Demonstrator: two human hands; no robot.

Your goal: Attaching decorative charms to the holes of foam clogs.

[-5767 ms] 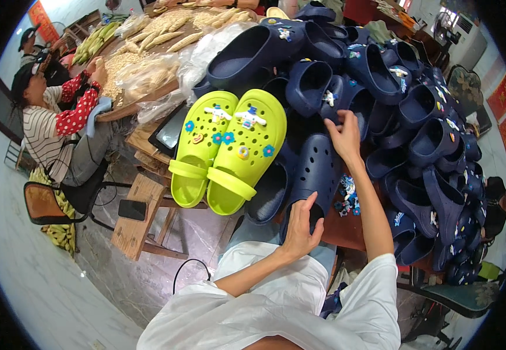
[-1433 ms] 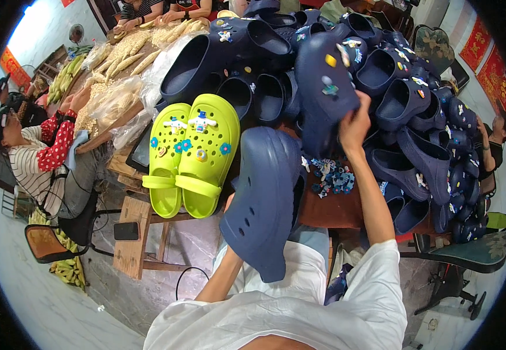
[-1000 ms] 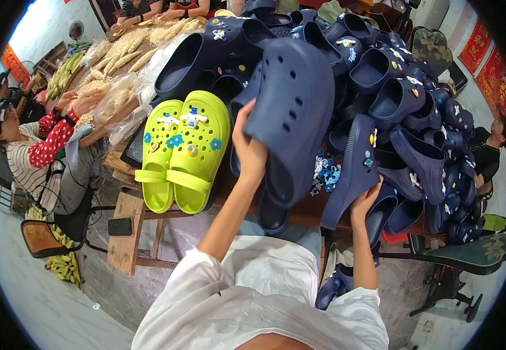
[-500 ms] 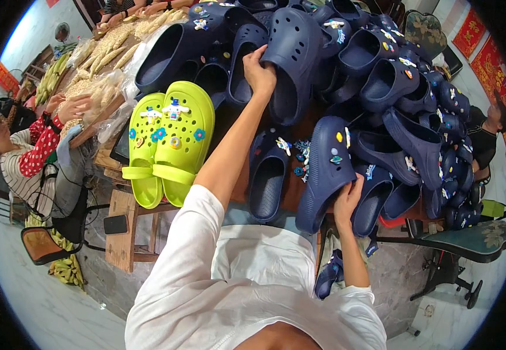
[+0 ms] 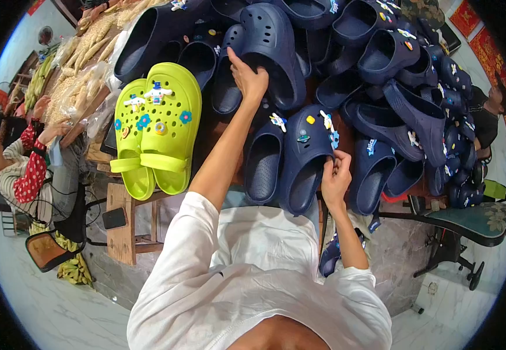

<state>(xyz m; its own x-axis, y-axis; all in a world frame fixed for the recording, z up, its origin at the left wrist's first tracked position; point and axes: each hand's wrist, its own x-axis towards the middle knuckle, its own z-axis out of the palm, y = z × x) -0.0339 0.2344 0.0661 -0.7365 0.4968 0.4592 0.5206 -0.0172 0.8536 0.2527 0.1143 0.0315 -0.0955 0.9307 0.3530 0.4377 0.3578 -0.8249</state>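
Note:
My left hand [image 5: 248, 77] is stretched up and grips the heel rim of a large navy clog [image 5: 279, 44] that lies on top of the heap. My right hand [image 5: 334, 178] is closed on the side rim of a navy clog with small charms [image 5: 305, 160]. That clog lies toe-up on the table beside a plain navy clog [image 5: 263, 166]. A pair of lime green clogs [image 5: 160, 128] with charms lies to the left of my arm.
Several more navy clogs [image 5: 416, 87] are heaped to the right and top. A seated person in a striped top [image 5: 25, 175] is at the left by a wooden stool [image 5: 126, 221]. Bagged foodstuffs [image 5: 84, 70] lie at the top left. A dark chair [image 5: 474, 219] stands at the right.
My left hand has carried the large navy clog up from my lap onto the heap. My right hand has lowered the charm-decorated clog from overhead to the table edge.

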